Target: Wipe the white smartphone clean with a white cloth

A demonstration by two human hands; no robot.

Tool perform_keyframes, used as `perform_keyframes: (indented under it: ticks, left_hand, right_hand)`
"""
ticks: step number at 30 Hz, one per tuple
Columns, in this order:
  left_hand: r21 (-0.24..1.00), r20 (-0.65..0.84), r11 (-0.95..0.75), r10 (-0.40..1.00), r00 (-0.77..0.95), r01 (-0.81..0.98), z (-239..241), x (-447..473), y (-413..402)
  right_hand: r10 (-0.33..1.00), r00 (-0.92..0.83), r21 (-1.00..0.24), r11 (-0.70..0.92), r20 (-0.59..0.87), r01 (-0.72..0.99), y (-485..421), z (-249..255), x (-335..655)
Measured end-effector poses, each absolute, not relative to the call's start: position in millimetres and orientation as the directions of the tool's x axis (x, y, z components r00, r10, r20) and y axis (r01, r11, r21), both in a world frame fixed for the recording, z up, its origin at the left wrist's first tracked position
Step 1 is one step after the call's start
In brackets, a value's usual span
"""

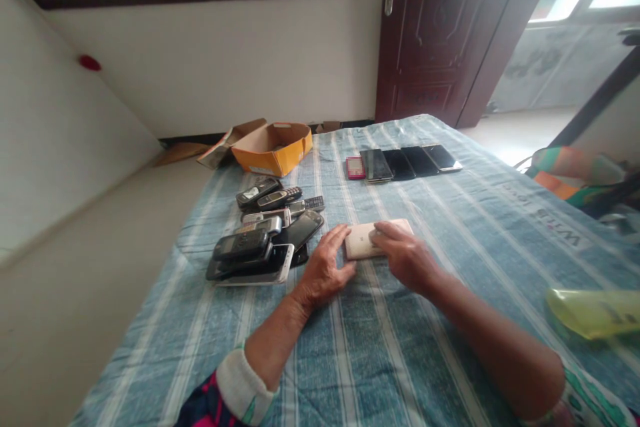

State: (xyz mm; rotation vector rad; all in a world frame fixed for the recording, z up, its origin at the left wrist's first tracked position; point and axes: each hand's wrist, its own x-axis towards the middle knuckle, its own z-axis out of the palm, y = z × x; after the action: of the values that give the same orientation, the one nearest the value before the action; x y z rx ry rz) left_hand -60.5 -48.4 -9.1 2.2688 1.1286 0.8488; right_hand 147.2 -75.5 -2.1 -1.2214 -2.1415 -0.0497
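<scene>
A pale gold smartphone (360, 241) lies face down on the striped blue cloth in front of me. My left hand (326, 268) grips its left end, fingers at the far corner and thumb at the near one. On the phone's back, my right hand (406, 252) presses with curled fingers, slightly blurred. Something small and whitish shows at these fingertips, too unclear to name. Left of my hands is a loose pile of old mobile phones, with a black phone (241, 245), a white-edged smartphone (284, 265) and a dark touchscreen phone (303, 230) among them.
An open orange cardboard box (280, 159) stands at the far left. Several dark smartphones (399, 164) lie in a row at the back right, beside a small pink-red device (355, 167). A yellow plastic bag (593, 312) lies at the right on the striped cloth (400, 360).
</scene>
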Motion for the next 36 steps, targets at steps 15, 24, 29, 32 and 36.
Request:
perform_keyframes:
  ticks: [15,24,29,32,36]
  left_hand:
    - [0.504,0.217,-0.559,0.820,0.530,0.658,-9,-51,-41]
    - [0.478,0.248,-0.571,0.817,0.522,0.667,-11,-52,-40]
    - [0.471,0.271,-0.579,0.813,0.515,0.666,-11,-50,-38]
    - [0.477,0.271,-0.575,0.816,0.511,0.664,-10,-51,-39]
    - [0.483,0.267,-0.571,0.818,0.510,0.663,-9,-51,-40]
  right_hand:
    - [0.891,-0.419,-0.085,0.438,0.175,0.895,-88,13,130]
    - [0.923,-0.351,-0.124,0.372,0.159,0.920,-89,16,132]
    - [0.803,-0.518,-0.143,0.573,0.296,0.807,-91,9,118]
    - [0.874,-0.435,-0.129,0.467,0.219,0.875,-88,12,128]
    - [0.944,-0.292,-0.111,0.310,0.152,0.944,-86,16,137]
